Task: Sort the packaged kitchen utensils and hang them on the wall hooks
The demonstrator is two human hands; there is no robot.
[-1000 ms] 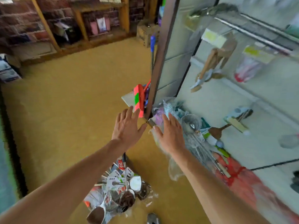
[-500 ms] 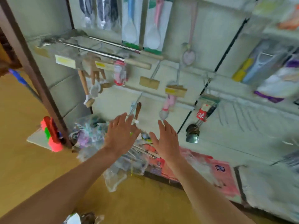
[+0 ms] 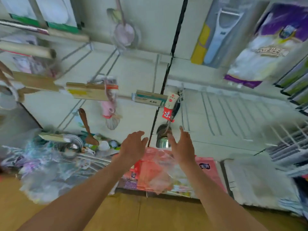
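Left hand (image 3: 133, 145) and right hand (image 3: 182, 145) hold nothing, fingers loosely spread, either side of the hanging steel ladle with a red card (image 3: 162, 141). Clear-bagged steel utensils (image 3: 70, 152) lie heaped, seemingly on the floor. A careless reach might knock the ladle loose.

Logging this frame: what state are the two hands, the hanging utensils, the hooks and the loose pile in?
left hand: open, holding nothing
right hand: open, holding nothing
metal ladle: hanging on the wall, bowl down, red tag on handle
wooden spatula: hanging, blade down
peeler pack: hanging
wire hooks: bare
packaged utensils: piled low against the wall, not hung
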